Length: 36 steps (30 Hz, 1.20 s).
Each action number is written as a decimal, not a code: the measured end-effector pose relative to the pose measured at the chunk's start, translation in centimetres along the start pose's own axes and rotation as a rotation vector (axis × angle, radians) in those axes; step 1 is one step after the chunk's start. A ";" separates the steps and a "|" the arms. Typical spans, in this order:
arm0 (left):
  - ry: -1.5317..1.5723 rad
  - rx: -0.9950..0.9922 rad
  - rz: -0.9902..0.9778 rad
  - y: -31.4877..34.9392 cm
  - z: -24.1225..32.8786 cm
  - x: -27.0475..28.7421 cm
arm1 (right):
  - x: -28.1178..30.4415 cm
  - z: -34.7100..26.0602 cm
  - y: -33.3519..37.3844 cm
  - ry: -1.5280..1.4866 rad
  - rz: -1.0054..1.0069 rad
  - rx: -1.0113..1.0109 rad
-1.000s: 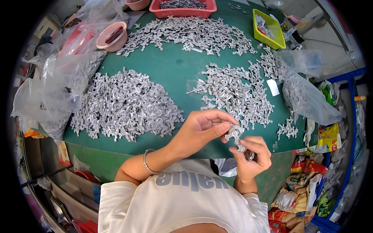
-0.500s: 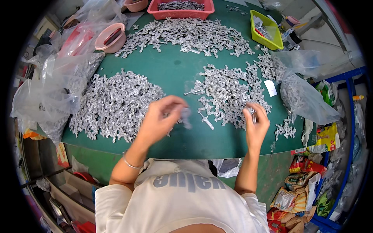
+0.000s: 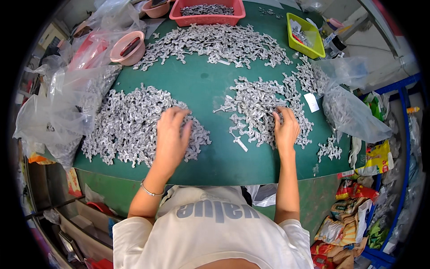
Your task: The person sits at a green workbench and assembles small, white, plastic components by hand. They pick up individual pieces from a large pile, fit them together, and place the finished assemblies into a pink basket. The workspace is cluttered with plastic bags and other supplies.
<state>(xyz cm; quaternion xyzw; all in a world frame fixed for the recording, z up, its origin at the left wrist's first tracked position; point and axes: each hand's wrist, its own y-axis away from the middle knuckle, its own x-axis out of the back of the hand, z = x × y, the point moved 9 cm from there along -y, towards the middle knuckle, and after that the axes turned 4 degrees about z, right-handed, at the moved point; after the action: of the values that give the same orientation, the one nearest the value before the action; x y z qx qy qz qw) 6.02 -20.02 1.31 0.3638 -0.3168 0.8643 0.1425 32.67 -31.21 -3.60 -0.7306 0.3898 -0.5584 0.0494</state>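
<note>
Small silvery-grey metal castings with curved, lobed shapes lie in heaps on a green table. My left hand (image 3: pixel 172 136) is over the right side of the left heap of castings (image 3: pixel 130 123), slightly blurred. Its fingers are apart and curled downward, with no casting visible in them. At the right heap of castings (image 3: pixel 253 105), my right hand (image 3: pixel 287 130) has thumb and fingertips drawn together on a casting among the others. The fingers partly cover that piece. A casting with a straight stem (image 3: pixel 240 142) lies at this heap's near edge.
Across the back spreads a wide band of castings (image 3: pixel 215 42), before a red tray (image 3: pixel 208 20). A pink bowl (image 3: pixel 128 46) and clear bag (image 3: pixel 53 112) stand left; a yellow-green basket (image 3: pixel 307 36), white paper slip (image 3: pixel 311 102) and bag of castings (image 3: pixel 351 112) lie right.
My left hand has moved left onto the left heap, and the blurred casting that hung from its fingers is no longer seen there. My right hand has reached farther into the right heap.
</note>
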 end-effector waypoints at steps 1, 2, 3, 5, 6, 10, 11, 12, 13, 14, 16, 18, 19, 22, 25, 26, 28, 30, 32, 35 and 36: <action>0.038 -0.007 -0.030 0.2 0.8 -0.5 | 0.3 -0.6 0.0 0.003 0.009 0.001; 0.077 -0.026 -0.055 0.5 1.7 -1.0 | -0.4 -0.8 0.0 0.042 -0.031 0.006; 0.119 -0.048 -0.082 0.8 2.8 -1.6 | -1.0 -0.8 0.0 0.084 -0.069 0.008; 0.184 -0.089 -0.157 1.4 4.5 -2.8 | -1.8 -0.6 0.0 0.140 -0.106 0.032; 0.203 -0.105 -0.201 1.7 5.2 -3.2 | -1.3 -0.5 -0.3 0.110 -0.062 0.031; 0.297 -0.113 -0.299 2.5 6.1 -4.0 | 1.5 0.6 -0.3 -0.161 0.138 -0.033; 0.310 -0.120 -0.294 2.4 6.2 -4.1 | 1.5 1.4 -0.2 -0.264 0.153 -0.095; 0.321 -0.127 -0.292 2.3 6.3 -4.1 | 1.7 1.8 -0.1 -0.368 0.168 -0.159; 0.333 -0.134 -0.289 2.2 6.3 -4.1 | 1.8 1.5 0.2 -0.496 0.143 -0.172; 0.420 -0.108 -0.282 2.0 6.4 -4.2 | 1.3 2.1 1.0 -0.739 0.081 -0.355; 0.590 -0.052 -0.261 1.7 6.9 -4.6 | 0.6 -0.1 2.9 -1.220 -0.059 -0.723; 0.755 0.013 -0.293 1.5 7.9 -5.7 | 0.6 -2.4 3.9 -1.324 -0.131 -0.763; 0.835 0.048 -0.307 1.4 8.3 -6.2 | 0.6 -3.3 4.4 -1.357 -0.157 -0.778; 0.920 0.133 -0.290 1.8 8.9 -6.7 | 1.2 -4.9 5.0 -1.383 -0.195 -0.744; 0.896 0.090 -0.190 1.5 8.6 -5.5 | 2.5 -5.9 5.0 -1.372 -0.189 -0.704; 0.878 0.062 -0.171 1.4 8.5 -5.1 | 3.0 -6.0 4.9 -1.351 -0.184 -0.677; 0.917 0.098 -0.160 1.3 8.3 -4.6 | 3.8 -6.2 4.8 -1.310 -0.175 -0.624; 0.937 0.103 -0.147 1.4 8.3 -4.2 | 4.6 -6.5 4.6 -1.266 -0.157 -0.578; 0.940 0.076 -0.131 1.4 8.4 -3.9 | 4.9 -6.6 4.5 -1.230 -0.143 -0.537; 1.176 0.236 -0.251 1.9 8.0 -4.8 | 5.3 -6.6 4.3 -1.229 -0.114 -0.491; 1.225 0.316 -0.294 2.1 7.8 -5.2 | 5.3 -6.7 4.3 -1.256 -0.099 -0.481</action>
<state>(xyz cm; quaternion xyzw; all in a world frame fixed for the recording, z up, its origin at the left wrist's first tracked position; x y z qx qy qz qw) 12.87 -26.73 0.80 -0.1387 0.0060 0.9230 0.3590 25.13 -35.08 0.86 -0.9243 0.3666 0.0730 0.0771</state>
